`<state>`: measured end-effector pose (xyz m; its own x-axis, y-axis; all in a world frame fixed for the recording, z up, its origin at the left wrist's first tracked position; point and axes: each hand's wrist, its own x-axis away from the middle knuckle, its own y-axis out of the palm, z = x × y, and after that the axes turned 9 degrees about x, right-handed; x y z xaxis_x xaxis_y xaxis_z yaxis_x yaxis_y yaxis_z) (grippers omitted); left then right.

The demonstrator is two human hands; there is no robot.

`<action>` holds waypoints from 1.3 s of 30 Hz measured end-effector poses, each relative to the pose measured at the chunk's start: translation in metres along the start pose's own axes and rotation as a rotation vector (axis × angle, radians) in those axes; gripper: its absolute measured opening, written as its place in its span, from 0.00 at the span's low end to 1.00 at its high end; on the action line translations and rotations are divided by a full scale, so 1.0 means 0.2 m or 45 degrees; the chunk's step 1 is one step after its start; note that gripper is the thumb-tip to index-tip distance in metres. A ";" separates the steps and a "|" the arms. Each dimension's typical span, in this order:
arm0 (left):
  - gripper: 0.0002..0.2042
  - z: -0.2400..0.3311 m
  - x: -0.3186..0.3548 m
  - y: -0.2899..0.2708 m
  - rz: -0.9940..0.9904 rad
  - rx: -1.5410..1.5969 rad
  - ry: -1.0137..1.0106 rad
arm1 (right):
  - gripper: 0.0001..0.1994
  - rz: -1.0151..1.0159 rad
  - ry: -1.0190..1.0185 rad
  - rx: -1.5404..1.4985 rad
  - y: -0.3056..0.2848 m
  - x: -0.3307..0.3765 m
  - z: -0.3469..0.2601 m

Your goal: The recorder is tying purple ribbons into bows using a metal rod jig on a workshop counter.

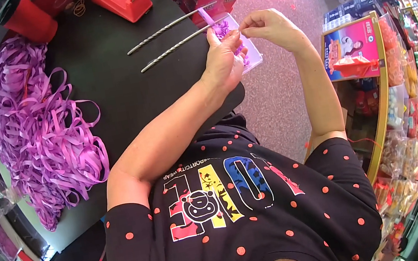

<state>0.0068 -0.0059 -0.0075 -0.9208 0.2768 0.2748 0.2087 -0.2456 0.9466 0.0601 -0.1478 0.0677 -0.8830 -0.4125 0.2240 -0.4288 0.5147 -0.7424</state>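
Two long spiral drill bits [176, 49] reach out past the table's right edge, one above the other. A strip of purple ribbon [206, 17] spans between their right ends. My left hand [222, 62] is closed just below that strip, thumb up against the lower bit, and it appears to grip the ribbon there. My right hand [274, 30] is pinched at the fingertips, close to the left fingers; what it holds is too small to make out. Beneath both hands is a white tray [253, 60] with small purple ribbon pieces, partly hidden by the left hand.
A big heap of loose purple ribbon [43, 130] covers the left of the black tabletop [120, 95]. A red tape dispenser [122, 0] and a red cylindrical container [30, 22] stand at the back. To the right, beyond the speckled floor [277, 108], are shelves of packaged goods [405, 147].
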 end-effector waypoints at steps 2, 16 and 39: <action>0.37 0.00 0.00 0.00 0.009 -0.024 -0.014 | 0.10 0.018 -0.005 0.036 0.01 0.02 -0.02; 0.37 -0.01 -0.01 -0.02 0.006 -0.060 0.019 | 0.11 0.081 -0.026 0.262 0.04 0.09 -0.08; 0.42 0.00 0.03 0.02 0.068 -0.113 0.018 | 0.11 0.001 -0.297 -0.054 -0.03 -0.24 -0.04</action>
<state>0.0030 -0.0057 -0.0019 -0.9138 0.2486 0.3213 0.2277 -0.3413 0.9119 0.1030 -0.1256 0.0672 -0.8173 -0.5721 0.0682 -0.4403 0.5440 -0.7143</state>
